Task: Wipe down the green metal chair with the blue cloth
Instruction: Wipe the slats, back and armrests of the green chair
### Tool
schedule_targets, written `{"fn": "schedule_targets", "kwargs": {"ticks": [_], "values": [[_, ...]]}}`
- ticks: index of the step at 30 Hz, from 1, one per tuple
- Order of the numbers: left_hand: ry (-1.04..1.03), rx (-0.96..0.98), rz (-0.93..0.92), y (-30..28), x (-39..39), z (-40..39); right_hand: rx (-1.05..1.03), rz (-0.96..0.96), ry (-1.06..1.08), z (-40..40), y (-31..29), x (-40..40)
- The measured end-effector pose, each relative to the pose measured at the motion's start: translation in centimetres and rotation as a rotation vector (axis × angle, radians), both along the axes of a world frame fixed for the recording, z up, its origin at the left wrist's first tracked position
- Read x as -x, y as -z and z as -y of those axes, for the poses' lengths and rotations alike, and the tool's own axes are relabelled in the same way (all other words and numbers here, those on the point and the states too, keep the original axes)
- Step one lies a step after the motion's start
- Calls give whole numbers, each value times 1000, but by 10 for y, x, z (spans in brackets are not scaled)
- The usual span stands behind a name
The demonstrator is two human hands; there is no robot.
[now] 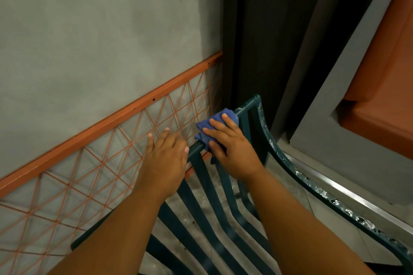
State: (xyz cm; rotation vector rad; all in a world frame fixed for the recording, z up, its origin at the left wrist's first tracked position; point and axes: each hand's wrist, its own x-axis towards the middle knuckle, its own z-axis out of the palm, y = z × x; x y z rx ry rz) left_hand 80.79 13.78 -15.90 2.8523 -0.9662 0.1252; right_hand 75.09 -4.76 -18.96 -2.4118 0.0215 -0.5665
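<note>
Blue cloth [214, 127] | right hand [228, 143] presses, fingers spread | chair [201, 174] rail diagonal, seemingly

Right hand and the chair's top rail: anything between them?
Yes. The head view shows the blue cloth bunched between the right hand and the top rail.

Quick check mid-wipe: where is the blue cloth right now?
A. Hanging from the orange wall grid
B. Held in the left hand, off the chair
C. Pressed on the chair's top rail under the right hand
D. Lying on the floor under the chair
C: the right hand presses the cloth onto the chair's top rail, while the left hand holds no cloth.
</note>
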Motion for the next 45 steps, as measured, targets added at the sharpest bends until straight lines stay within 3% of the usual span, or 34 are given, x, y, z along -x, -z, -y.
{"fn": "schedule_targets", "kwargs": {"ticks": [7, 14, 18, 21, 26, 31, 37, 45], "values": [[52, 32, 38, -2, 0, -3, 56, -213, 209, 6, -22, -35], [140, 83, 95, -18, -10, 31, 29, -53, 30, 9, -5, -9], [146, 180, 126, -6, -21, 37, 100, -83, 188, 24, -7, -29], [135, 158, 184, -5, -18, 40, 28, -77, 260, 11, -6, -36], [132, 79, 273, -8, -17, 41, 51, 44, 75, 27, 2, -20], [126, 46, 289, -8, -16, 41, 67, -53, 211, 24, -7, -40], [124, 33, 315, -8, -16, 40, 28, 36, 29, 28, -1, -16], [134, 63, 320, -5, -17, 40, 63, -62, 177, 10, -9, -36]]}}
